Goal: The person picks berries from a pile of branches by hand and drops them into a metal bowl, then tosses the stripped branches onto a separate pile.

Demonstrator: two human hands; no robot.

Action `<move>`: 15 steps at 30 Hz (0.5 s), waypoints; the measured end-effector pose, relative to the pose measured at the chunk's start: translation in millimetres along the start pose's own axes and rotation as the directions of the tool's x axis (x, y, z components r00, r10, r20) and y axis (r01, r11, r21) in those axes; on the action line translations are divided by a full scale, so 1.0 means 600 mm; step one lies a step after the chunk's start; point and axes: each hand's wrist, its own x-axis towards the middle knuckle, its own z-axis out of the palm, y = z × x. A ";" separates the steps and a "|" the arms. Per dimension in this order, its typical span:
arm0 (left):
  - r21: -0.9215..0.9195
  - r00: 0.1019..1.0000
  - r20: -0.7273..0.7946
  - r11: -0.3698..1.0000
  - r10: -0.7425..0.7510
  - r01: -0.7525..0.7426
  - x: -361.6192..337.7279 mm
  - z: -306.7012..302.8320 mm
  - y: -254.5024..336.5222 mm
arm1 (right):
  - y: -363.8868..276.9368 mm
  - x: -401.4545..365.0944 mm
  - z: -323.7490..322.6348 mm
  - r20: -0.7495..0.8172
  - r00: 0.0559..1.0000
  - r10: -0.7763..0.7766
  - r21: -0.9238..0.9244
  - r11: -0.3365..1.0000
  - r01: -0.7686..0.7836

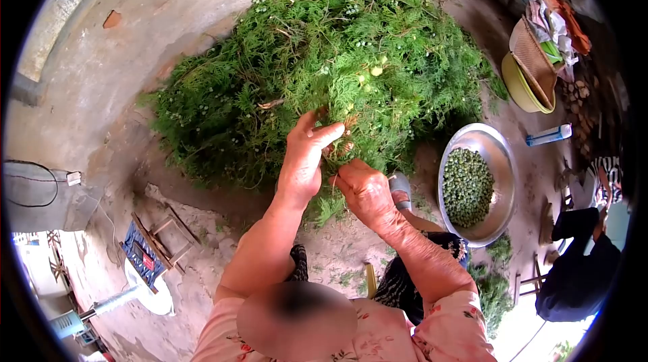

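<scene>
Right now both of my hands are at the near edge of one big heap of feathery green cut branches (398, 58), which spreads out in front of my fingers and to either side. On my left hand (301, 159), the thumb and forefinger are bent in among the foliage; leaves hide the tips, so I cannot tell whether they grasp anything. My right hand (366, 190), just beside it and a little closer to me, has its fingers curled together, pinching the thin stem of one small green sprig (329, 207). Two pale yellow-green bits (376, 70) sit in the heap ahead of my fingers.

Off to the right of my right fingers stands one round, shiny metal basin (501, 208), holding small round green berries (466, 190), far too many to count. Farther right lies one blue-and-white tube (548, 134), and beyond it one pale yellow plastic tub (511, 85) has one brown woven basket (533, 58) in it. Well to the left of my fingers is one small wooden chair with a blue seat (140, 257). One person in dark clothes (580, 261) is at the far right, well apart from my hands.
</scene>
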 end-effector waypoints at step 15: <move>0.707 0.911 0.032 0.635 0.411 -0.311 -0.021 0.015 -0.032 | 0.001 0.034 -0.096 -0.446 0.862 0.243 0.497 0.868 0.012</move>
